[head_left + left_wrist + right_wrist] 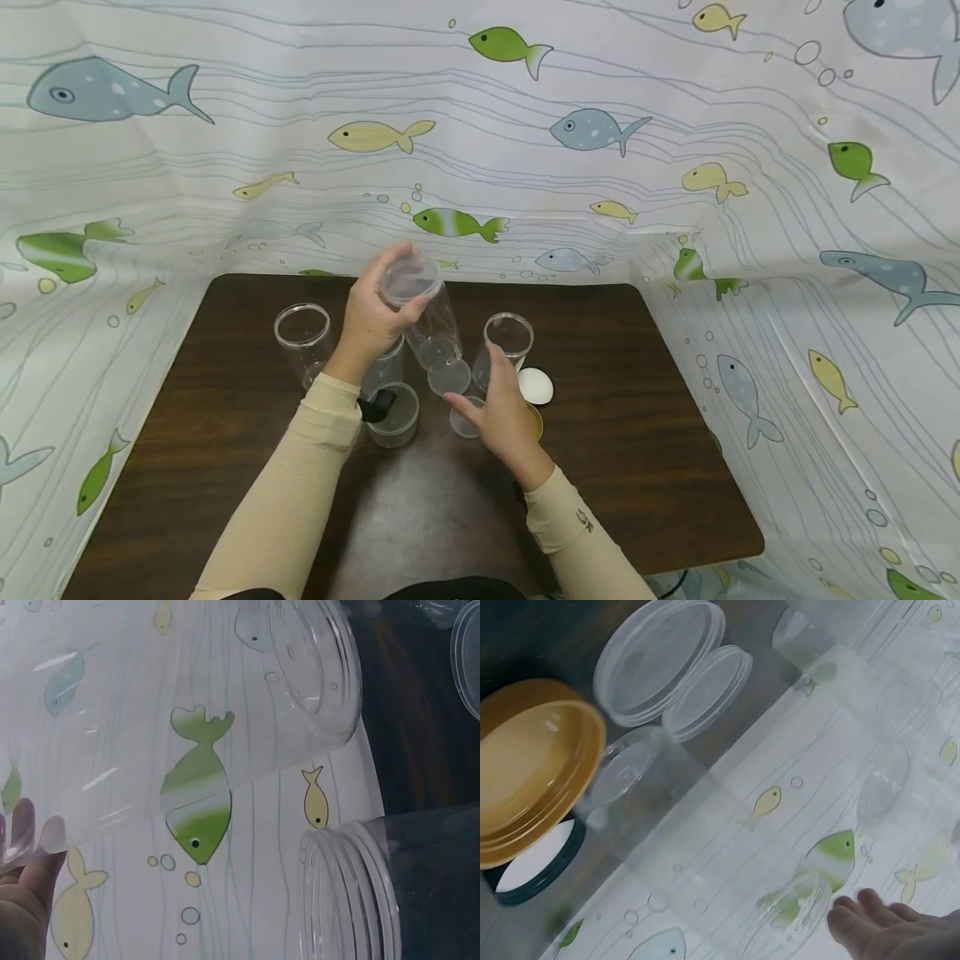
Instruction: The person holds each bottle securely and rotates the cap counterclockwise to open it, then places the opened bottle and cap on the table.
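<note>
My left hand [375, 312] grips a tall clear plastic jar [433, 321] around its upper end, fingers on the far side and thumb in front. The jar is raised and tilted, its lower end over a clear round lid [449, 378]. In the left wrist view, fingertips [51, 834] press against the see-through wall. My right hand [504, 412] holds nothing, thumb and fingers spread apart. It hovers beside a second clear jar [510, 320] and overlaps a gold lid [535, 422]. Another clear lid [465, 419] lies just left of its palm.
A white lid [536, 386] with a dark rim lies right of the second jar. Further clear jars stand at the left [302, 327] and behind my left wrist, with a short clear tub [394, 419] in front. Fish-patterned cloth [480, 167] surrounds the brown table [637, 467].
</note>
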The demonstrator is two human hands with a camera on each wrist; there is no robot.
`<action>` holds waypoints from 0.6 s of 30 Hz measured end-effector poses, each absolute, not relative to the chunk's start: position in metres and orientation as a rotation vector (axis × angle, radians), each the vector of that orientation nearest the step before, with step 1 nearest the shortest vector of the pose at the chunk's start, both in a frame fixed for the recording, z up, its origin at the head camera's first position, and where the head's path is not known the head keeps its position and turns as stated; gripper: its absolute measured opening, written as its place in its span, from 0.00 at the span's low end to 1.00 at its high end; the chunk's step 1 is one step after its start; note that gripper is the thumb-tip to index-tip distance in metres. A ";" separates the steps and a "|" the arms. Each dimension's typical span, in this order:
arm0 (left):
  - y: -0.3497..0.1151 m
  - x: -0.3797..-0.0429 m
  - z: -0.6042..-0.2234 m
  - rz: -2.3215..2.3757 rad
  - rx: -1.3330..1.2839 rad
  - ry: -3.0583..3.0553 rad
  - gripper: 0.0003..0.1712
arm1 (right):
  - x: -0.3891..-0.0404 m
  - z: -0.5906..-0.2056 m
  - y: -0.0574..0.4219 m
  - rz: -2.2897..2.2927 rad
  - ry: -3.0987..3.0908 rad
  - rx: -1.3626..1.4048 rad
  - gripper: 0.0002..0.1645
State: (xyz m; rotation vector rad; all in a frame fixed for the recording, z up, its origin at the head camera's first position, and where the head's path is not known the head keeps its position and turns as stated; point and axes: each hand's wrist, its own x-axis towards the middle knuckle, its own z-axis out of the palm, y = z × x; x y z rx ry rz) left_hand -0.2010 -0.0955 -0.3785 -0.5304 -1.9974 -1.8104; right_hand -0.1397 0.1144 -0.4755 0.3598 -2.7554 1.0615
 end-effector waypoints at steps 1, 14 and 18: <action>-0.095 -0.201 -0.380 -1.810 -0.534 -2.000 0.39 | -0.141 -0.475 0.112 1.069 -2.737 0.383 0.60; -0.098 -0.212 -0.414 -1.846 -0.527 -1.977 0.39 | -0.162 -0.472 0.080 1.030 -2.587 0.498 0.67; -0.100 -0.209 -0.418 -1.878 -0.522 -1.957 0.39 | -0.165 -0.475 0.076 1.026 -2.579 0.499 0.67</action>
